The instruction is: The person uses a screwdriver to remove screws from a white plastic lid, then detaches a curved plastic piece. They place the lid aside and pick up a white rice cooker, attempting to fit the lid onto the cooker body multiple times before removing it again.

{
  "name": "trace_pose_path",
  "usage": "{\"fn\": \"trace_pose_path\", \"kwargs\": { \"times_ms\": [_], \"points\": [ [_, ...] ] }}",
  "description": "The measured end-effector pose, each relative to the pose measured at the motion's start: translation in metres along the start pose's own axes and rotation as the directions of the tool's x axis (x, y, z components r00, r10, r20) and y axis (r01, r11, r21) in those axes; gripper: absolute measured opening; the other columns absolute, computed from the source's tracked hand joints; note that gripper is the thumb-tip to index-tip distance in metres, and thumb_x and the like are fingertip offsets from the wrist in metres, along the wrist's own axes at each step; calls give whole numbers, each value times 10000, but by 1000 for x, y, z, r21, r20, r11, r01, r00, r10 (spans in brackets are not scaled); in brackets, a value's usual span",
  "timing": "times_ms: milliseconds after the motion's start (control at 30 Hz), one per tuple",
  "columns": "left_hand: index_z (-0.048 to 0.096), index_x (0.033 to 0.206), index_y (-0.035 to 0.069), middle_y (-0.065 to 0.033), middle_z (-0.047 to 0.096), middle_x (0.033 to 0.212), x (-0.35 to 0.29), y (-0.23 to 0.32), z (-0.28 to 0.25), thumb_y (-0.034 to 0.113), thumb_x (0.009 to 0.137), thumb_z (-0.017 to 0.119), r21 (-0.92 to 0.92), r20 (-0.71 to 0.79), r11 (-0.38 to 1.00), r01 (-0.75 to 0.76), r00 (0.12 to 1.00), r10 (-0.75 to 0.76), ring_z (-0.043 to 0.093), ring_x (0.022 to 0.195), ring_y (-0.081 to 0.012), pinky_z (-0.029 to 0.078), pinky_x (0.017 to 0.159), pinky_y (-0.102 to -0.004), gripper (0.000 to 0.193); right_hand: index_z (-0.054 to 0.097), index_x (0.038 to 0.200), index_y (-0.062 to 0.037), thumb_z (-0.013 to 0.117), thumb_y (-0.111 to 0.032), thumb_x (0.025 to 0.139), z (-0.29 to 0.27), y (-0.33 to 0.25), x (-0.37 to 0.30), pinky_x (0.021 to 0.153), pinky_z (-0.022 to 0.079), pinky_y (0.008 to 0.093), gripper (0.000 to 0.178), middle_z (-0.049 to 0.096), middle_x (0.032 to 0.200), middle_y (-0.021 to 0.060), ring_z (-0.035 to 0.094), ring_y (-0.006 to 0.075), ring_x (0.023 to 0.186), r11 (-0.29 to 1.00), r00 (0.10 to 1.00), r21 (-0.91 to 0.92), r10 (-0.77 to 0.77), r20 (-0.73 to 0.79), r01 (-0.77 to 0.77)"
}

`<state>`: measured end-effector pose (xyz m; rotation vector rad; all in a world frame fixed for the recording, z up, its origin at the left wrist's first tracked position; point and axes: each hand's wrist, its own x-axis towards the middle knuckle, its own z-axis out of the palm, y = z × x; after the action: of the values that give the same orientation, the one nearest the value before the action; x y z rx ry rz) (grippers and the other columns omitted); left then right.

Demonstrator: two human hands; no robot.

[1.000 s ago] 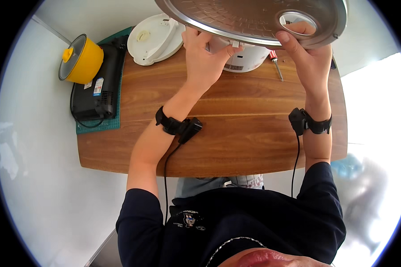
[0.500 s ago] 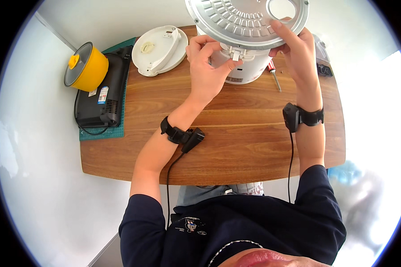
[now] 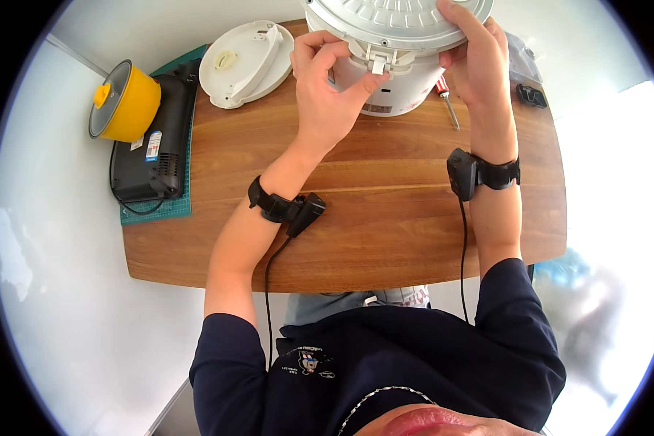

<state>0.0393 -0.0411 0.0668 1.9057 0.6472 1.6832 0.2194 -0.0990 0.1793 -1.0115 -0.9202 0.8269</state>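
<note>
At the far edge of the table stands a white rice cooker [image 3: 403, 103], cut off by the top of the view. A round silver metal lid plate [image 3: 389, 16] with embossed slots lies over its opening. My left hand [image 3: 325, 91] is closed at the front rim, its thumb against the white latch [image 3: 378, 64] and its fingers bent beside it. My right hand [image 3: 481, 69] grips the plate's right edge, thumb on top and fingers underneath. Beside the cooker, under my right hand, lies a screwdriver [image 3: 449, 105] with a red handle.
A detached white plastic cover [image 3: 248, 69] lies left of the cooker. Farther left, a yellow pot [image 3: 134, 109] with a lid sits on a black appliance [image 3: 152, 160] over a green cutting mat [image 3: 178, 206]. On the right are a clear plastic box [image 3: 522, 62] and a small black object [image 3: 531, 96].
The metal lid plate has come down and sits lower over the cooker. Both hands keep their hold. The whole view has shifted slightly.
</note>
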Motion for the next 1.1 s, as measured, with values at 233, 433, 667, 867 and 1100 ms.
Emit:
{"fn": "trace_pose_path", "kwargs": {
  "times_ms": [233, 433, 667, 867, 1100],
  "points": [
    [624, 1028, 48, -64, 478, 1222, -3, 3, 5, 209, 714, 927, 25, -48, 999, 31, 998, -30, 421, 1131, -273, 390, 966, -411, 465, 673, 1090, 34, 641, -163, 974, -3, 4, 1, 463, 435, 248, 231, 722, 844, 69, 641, 125, 614, 1000, 999, 26, -15, 31, 14],
    [614, 1072, 44, -66, 529, 1220, -4, 14, 6, 215, 806, 864, 278, -53, 958, -71, 995, 89, 463, 1164, -254, 398, 1008, -389, 403, 652, 1113, 39, 635, -138, 976, -3, 8, 4, 462, 456, 263, 225, 724, 880, 98, 663, 145, 645, 991, 1000, 131, -18, 15, 16],
    [571, 1026, 31, -148, 480, 1211, -4, 14, 9, 99, 695, 840, 206, -86, 979, -12, 996, 30, 478, 1154, -338, 410, 988, -424, 432, 624, 1154, 48, 630, -116, 977, -16, 18, 8, 458, 479, 270, 242, 722, 909, 118, 683, 170, 668, 991, 994, 120, -68, 88, 57],
    [600, 1026, 30, -150, 512, 1190, -7, 9, 7, 128, 694, 858, 209, -109, 978, -20, 993, 43, 500, 1131, -344, 409, 998, -435, 432, 601, 1224, 66, 633, -132, 981, 32, -19, -9, 472, 495, 266, 315, 725, 976, 151, 690, 183, 704, 964, 992, 247, 113, -55, -96],
    [638, 1012, 12, -145, 532, 1164, -3, 10, 11, 187, 714, 886, 193, -101, 980, -40, 993, 60, 518, 1121, -338, 426, 979, -427, 426, 630, 1157, 69, 625, -155, 993, -16, 10, 15, 477, 487, 248, 278, 729, 920, 136, 674, 163, 661, 994, 984, 105, -15, 180, -4]
  ]
}}
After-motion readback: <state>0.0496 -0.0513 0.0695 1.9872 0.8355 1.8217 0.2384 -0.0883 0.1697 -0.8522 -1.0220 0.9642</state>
